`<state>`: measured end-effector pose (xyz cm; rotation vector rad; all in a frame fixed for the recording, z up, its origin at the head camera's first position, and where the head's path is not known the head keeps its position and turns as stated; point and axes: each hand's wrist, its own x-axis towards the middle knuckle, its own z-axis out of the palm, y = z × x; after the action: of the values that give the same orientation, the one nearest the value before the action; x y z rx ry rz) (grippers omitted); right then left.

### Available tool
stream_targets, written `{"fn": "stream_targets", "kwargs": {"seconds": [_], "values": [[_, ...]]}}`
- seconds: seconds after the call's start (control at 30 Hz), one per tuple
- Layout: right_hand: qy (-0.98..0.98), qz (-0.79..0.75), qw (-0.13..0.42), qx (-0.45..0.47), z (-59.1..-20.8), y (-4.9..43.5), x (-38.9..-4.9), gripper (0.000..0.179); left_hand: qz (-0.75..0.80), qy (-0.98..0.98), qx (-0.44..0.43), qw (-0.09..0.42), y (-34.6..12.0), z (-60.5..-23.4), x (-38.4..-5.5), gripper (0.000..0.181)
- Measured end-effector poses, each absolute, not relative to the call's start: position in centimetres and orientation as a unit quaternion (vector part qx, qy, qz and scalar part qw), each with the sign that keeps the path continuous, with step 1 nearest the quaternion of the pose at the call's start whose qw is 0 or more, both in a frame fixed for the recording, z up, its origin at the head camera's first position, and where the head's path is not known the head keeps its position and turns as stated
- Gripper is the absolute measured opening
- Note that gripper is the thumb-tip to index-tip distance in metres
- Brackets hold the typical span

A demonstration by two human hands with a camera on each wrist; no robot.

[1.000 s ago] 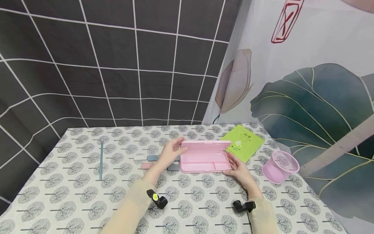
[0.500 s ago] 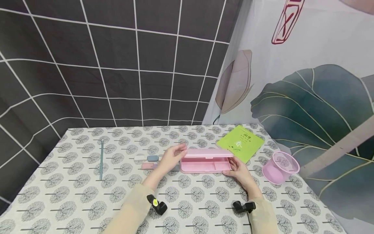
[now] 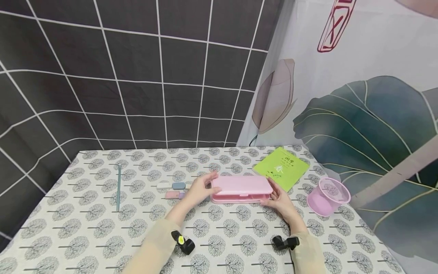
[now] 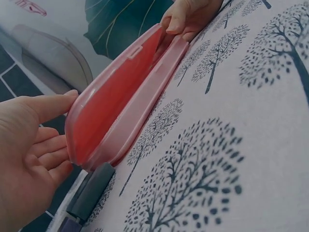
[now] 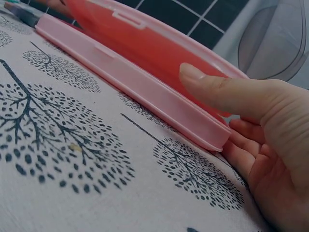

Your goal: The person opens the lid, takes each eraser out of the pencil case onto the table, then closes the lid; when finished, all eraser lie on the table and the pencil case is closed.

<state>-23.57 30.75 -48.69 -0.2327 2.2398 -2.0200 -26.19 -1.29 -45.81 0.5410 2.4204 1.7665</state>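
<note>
A pink pencil case lies on the table in front of both hands, its lid lowered but still a gap above the base along the front. My left hand holds the lid at its left end, thumb on the lid's edge in the left wrist view. At the right end, my right hand grips the case; the right wrist view shows the thumb at the gap and the fingers against the outer end. Dark capped pens lie beside the case's left end, partly behind the left hand in the head view.
A white and blue pen-like item and a pink and purple one lie left of the case. Farther left is a slim teal stick. A green booklet lies behind the right hand, and a pink cup stands farther right.
The lid of the pencil case has swung down from standing wide open to nearly closed, with my left hand following it forward and down. My right hand has stayed at the right end.
</note>
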Motion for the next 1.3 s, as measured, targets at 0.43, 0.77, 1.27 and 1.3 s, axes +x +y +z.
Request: {"fn": "stream_targets", "kwargs": {"seconds": [0.43,0.77,1.27,1.3], "values": [[0.721,-0.685,0.061,-0.088,-48.61,30.71,-23.47,0.096,0.535,0.823,0.187,0.042,-1.37,-46.29,-25.87,0.079],[0.735,-0.67,0.051,-0.091,-48.51,30.65,-23.43,0.085,0.524,0.83,0.186,0.043,-1.3,-46.48,-25.98,0.086],[0.752,-0.65,0.052,-0.092,-48.59,30.7,-23.67,0.09,0.547,0.815,0.176,0.071,-1.42,-46.55,-26.04,0.091],[0.753,-0.649,0.052,-0.092,-48.56,30.65,-23.67,0.09,0.549,0.814,0.176,0.072,-1.44,-46.54,-26.04,0.091]]}}
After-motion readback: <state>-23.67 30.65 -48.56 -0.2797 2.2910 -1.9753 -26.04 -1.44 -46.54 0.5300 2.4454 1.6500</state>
